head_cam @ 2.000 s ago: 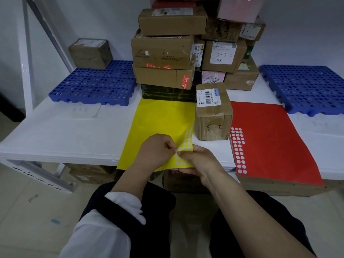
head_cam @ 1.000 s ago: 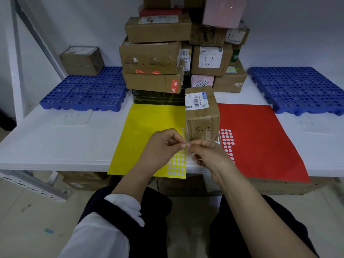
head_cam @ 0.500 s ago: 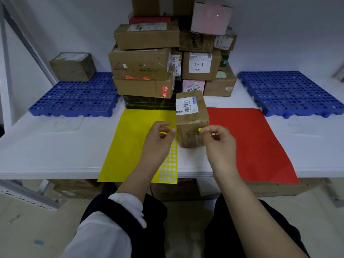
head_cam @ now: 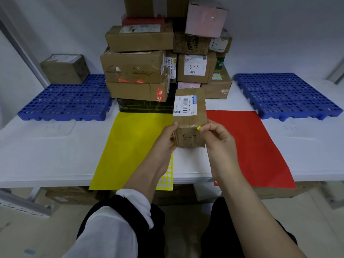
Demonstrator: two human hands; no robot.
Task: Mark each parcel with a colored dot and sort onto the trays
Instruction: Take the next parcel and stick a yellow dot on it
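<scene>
Nearest, at frame centre, the left hand (head_cam: 165, 141) grips the small parcel (head_cam: 189, 118) by its left side, steadying it, while the right hand (head_cam: 218, 140) pinches a yellow dot (head_cam: 199, 128) at the parcel's top front edge, poised for sticking. The parcel stands between the yellow sheet (head_cam: 130, 144) and the red sheet (head_cam: 249, 146), keeping stickers close. Farther back rises the unsorted stack (head_cam: 137, 66), flanked by the left tray (head_cam: 61, 103), carrying one box (head_cam: 65, 68), and the right tray (head_cam: 286, 94).

Dim even light, soft shadows, slight blur, wide-angle bending at edges
</scene>
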